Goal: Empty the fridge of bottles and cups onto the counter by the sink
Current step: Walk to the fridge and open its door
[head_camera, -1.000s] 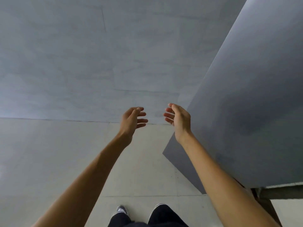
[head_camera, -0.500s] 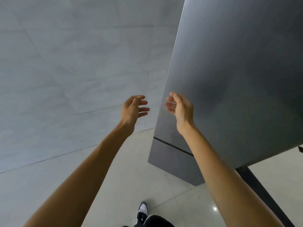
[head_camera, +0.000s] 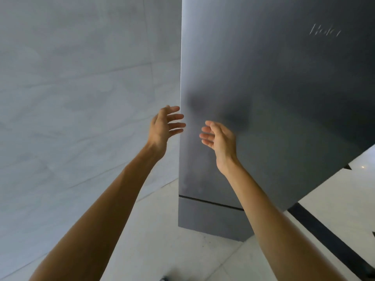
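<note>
2 raised empty hands (head_camera: 164, 126) (head_camera: 218, 137) before fridge (head_camera: 274, 98)

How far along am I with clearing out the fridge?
Nothing looks done yet: the tall dark grey fridge door is shut, and no bottles, cups or counter are in view. In hand: the open, empty left hand reaches the door's left edge; the empty right hand is raised before it. Left: opening it and moving everything.

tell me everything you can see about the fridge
The fridge is a tall, dark grey appliance with a smooth matte front that looks like brushed metal. A blurred silver logo sits near the top right. A thin dark seam low down divides an upper door from a lower section. It is shut, stands on the pale tiled floor beside a grey wall. Neither hand clearly touches it.
</note>
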